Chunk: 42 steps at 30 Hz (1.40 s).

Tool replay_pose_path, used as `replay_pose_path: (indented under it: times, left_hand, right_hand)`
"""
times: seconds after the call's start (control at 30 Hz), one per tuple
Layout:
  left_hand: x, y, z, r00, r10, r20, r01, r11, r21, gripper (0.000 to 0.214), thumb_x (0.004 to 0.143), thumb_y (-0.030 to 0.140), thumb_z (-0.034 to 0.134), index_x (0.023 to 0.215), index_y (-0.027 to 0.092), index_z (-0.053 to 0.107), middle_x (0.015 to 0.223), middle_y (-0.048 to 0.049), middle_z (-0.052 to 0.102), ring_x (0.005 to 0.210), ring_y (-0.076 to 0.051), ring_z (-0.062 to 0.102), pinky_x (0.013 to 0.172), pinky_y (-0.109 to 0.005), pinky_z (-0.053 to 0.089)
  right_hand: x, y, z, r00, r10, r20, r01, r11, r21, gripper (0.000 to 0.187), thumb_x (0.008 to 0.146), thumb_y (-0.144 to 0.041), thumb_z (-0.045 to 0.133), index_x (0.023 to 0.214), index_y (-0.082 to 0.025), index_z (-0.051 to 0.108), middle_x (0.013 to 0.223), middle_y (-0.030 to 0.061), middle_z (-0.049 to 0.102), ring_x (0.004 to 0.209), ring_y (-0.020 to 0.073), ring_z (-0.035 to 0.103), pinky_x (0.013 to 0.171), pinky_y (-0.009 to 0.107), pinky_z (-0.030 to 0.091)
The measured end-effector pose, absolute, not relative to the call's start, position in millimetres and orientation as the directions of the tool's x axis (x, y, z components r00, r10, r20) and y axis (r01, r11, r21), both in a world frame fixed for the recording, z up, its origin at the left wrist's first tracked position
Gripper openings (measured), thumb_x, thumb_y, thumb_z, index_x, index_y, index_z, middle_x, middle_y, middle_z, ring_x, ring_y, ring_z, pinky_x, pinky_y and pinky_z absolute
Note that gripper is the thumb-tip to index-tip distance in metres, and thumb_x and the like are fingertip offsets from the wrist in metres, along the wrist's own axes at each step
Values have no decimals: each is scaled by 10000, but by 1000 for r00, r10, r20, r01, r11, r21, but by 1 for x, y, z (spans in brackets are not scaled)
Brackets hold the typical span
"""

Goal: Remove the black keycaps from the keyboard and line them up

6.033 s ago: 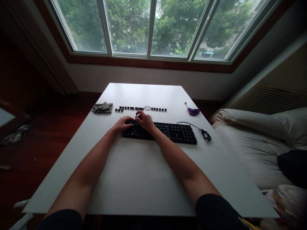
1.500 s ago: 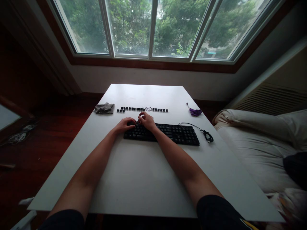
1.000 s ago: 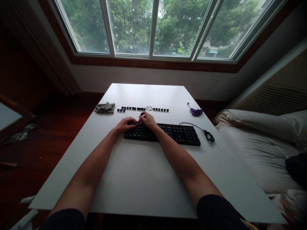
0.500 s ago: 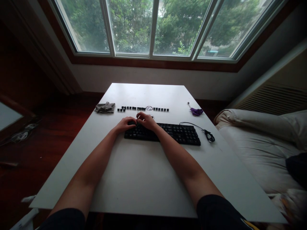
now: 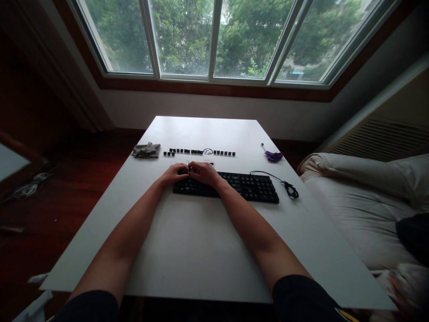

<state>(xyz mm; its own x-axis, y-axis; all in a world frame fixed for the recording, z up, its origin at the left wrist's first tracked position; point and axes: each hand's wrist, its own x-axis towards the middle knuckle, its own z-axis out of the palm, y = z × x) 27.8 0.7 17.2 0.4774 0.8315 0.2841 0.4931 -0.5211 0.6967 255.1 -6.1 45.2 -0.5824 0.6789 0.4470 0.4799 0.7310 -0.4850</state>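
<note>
1. Behind the white table (image 5: 197, 250), a wide window (image 5: 182, 40) shows green trees.
2. On this table lies the black keyboard (image 5: 251, 187), under both hands at its left part; its cable (image 5: 291, 190) is bundled at the right.
3. Left hand (image 5: 173, 174) rests with bent fingers at the keyboard's far left; I cannot tell if it grips something.
4. Right hand (image 5: 204, 173) has fingertips drawn together near the left thumb; what they hold is too small to tell.
5. Compared with half a second ago, the right hand is lower and flatter, and more of a thin ring (image 5: 213, 163) shows beyond it.
6. Small black keys (image 5: 197, 152) remain lined up beyond the keyboard.
</note>
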Motion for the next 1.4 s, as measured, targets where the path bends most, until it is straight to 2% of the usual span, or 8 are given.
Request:
replay_pose_path:
  times: [0.13, 0.33, 0.57, 0.7, 0.83, 1.07, 1.23, 1.4]
  left_hand:
    - [28, 1, 18, 503, 815, 287, 458, -533, 711, 316, 800, 485, 707, 1013, 258, 758, 1148, -65, 719, 1121, -278, 629, 1066, -435, 447]
    - [28, -1, 19, 510, 808, 295, 432, -538, 724, 301, 811, 469, 707, 1024, 262, 759, 1152, -62, 719, 1128, -267, 631, 1086, -432, 435]
    - [28, -2, 19, 497, 818, 289, 430, -522, 737, 281, 800, 457, 715, 993, 257, 752, 1138, -58, 719, 1105, -264, 637, 1082, -433, 442]
    - [27, 1, 16, 467, 838, 282, 393, -482, 783, 299, 835, 473, 679, 1006, 240, 754, 1146, -65, 720, 1115, -265, 638, 1068, -421, 447]
    - [27, 4, 14, 341, 914, 219, 324, -333, 886, 424, 880, 540, 606, 1104, 201, 729, 1115, -76, 736, 1078, -274, 651, 986, -412, 488]
    - [35, 0, 18, 248, 950, 190, 163, -234, 959, 472, 854, 576, 638, 1091, 176, 722, 1128, -88, 737, 1081, -262, 650, 973, -390, 490]
    - [36, -4, 17, 275, 947, 166, 51, -187, 981, 427, 839, 547, 676, 1089, 204, 721, 1177, -72, 729, 1100, -254, 658, 978, -386, 486]
    - [35, -5, 17, 327, 935, 139, -36, -134, 990, 402, 847, 503, 700, 1095, 186, 712, 1204, -85, 715, 1093, -246, 655, 955, -352, 482]
  right_hand:
    - [255, -9, 40, -462, 764, 450, 498, 644, -581, 197, 861, -322, 651, 1044, -248, 665, 814, -5, 718, 686, 136, 621, 705, 233, 444]
    - [254, -11, 37, -399, 778, 486, 461, 628, -627, 197, 843, -337, 661, 1016, -242, 662, 795, -2, 712, 701, 144, 649, 727, 245, 476]
    - [256, -1, 38, -144, 889, 436, 230, 458, -859, 235, 904, -425, 551, 1050, -241, 560, 855, 6, 712, 698, 157, 726, 619, 239, 544]
    - [255, -2, 37, -167, 888, 428, 231, 458, -859, 281, 881, -423, 598, 1100, -253, 557, 887, 17, 730, 772, 187, 751, 704, 286, 584]
    - [252, -7, 37, -213, 872, 441, 269, 486, -831, 280, 870, -385, 626, 1117, -263, 577, 888, 18, 737, 802, 195, 750, 779, 313, 587]
    - [247, -13, 42, -272, 835, 479, 252, 542, -802, 239, 858, -355, 613, 1063, -244, 561, 959, 34, 726, 820, 180, 719, 754, 298, 584]
    - [242, -15, 41, -193, 869, 457, 302, 495, -815, 143, 865, -326, 581, 977, -237, 566, 799, 8, 708, 691, 164, 689, 702, 284, 560]
    - [236, -18, 40, -120, 899, 421, 238, 437, -867, 122, 888, -333, 535, 970, -246, 557, 727, -20, 697, 624, 158, 685, 639, 266, 543]
